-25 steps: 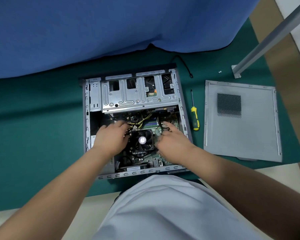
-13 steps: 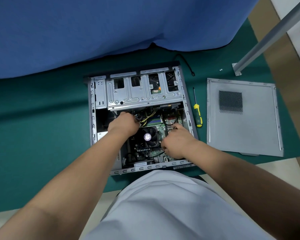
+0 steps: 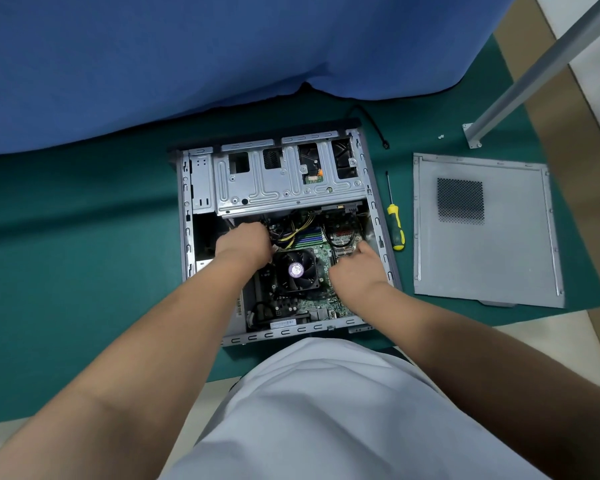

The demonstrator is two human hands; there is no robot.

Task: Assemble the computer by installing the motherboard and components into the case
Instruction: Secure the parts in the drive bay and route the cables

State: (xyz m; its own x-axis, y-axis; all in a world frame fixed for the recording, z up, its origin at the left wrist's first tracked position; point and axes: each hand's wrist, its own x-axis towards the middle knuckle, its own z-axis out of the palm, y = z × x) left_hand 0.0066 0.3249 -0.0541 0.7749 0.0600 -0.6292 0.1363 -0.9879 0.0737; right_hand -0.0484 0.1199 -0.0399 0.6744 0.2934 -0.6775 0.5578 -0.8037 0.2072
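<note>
Your left hand [image 3: 245,242] is deep in the case [image 3: 187,237], up near the bunch of yellow and black wires [image 3: 293,227] just under the metal drive cage [image 3: 288,181]. Its fingers are curled, and they seem to hold something there, but the back of the hand hides them, so I cannot tell what the grip is on. Your right hand [image 3: 355,268] sits on the right side of the green board [image 3: 321,258], fingers bent down. It looks like it is pressing or pinching a small part, but that too is hidden.

I think you are plugging in or tucking wires. Go slow. Line the plug up straight before you push, and push straight down, not at a slant. Hold the board steady with the other hand. Keep the loose wires away from the fan [image 3: 297,270] so they cannot catch in it.

The case lies flat on its side on the green bench [image 3: 84,271], open side up. Its long way runs from you toward the blue cloth [image 3: 222,57], turned a little to one side. The drive cage is at the far end. The board lies flat inside, at the end near you.

The side cover [image 3: 499,258] lies flat to the right, apart from the case. The screwdriver [image 3: 395,225] lies between them, tip pointing away from you.
</note>
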